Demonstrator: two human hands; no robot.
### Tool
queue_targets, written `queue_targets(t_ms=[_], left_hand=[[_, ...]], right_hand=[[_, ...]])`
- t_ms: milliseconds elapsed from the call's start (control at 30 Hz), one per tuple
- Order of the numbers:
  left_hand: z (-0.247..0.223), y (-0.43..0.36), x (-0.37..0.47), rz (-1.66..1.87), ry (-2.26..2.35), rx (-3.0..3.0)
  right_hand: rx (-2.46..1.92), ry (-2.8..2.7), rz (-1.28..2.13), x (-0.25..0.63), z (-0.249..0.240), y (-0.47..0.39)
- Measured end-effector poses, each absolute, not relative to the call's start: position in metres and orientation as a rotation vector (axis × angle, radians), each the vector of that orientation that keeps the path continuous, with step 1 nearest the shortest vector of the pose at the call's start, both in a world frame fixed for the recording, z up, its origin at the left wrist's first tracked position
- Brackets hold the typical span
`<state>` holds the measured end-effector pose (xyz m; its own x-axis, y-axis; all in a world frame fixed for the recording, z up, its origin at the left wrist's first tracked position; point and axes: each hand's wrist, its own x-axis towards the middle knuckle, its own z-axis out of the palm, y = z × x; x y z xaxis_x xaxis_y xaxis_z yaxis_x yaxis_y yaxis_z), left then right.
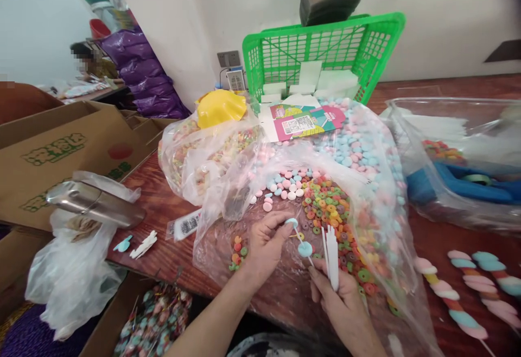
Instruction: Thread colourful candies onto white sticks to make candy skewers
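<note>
My left hand [264, 243] pinches a small round blue candy [291, 221] between thumb and fingertips, by the upper end of a thin white stick. Lower on that stick sits a flat blue candy [305, 249]. My right hand [340, 297] is closed on the stick's lower end and also grips a bundle of white sticks [332, 259] pointing up. Beneath and beyond my hands, fruit-coloured candy rings [325, 199] and pink, blue and white candies [285, 183] lie on clear plastic.
Skewered candies [456, 303] lie at the right, below a clear bin [448, 107]. A green basket [325, 48] stands at the back. A steel flask [97, 205] leans at the left beside cardboard boxes [61, 156]. Finished-looking sticks fill a box [154, 319] below the table edge.
</note>
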<state>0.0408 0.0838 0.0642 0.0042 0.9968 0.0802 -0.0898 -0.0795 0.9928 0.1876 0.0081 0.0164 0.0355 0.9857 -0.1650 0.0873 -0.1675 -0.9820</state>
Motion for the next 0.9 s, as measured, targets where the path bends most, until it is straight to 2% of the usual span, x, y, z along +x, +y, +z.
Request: queue_targets(t_ms=[233, 400, 667, 900], left_hand=[[0.054, 0.08, 0.047, 1.348, 1.178, 1.505], [0.051, 0.08, 0.047, 1.401, 0.988, 1.879], [0.049, 0.065, 0.059, 1.354, 0.91, 1.968], [0.063, 0.056, 0.074, 0.879, 0.805, 1.889]], right_hand=[[-1.403, -1.227, 1.251, 0.191, 0.022, 0.003], [-1.418, -1.203, 1.301, 0.195, 0.017, 0.0], [-1.33, -0.81, 1.446, 0.189, 0.006, -0.012], [-1.318, -0.658, 1.335, 0.197, 0.008, -0.001]])
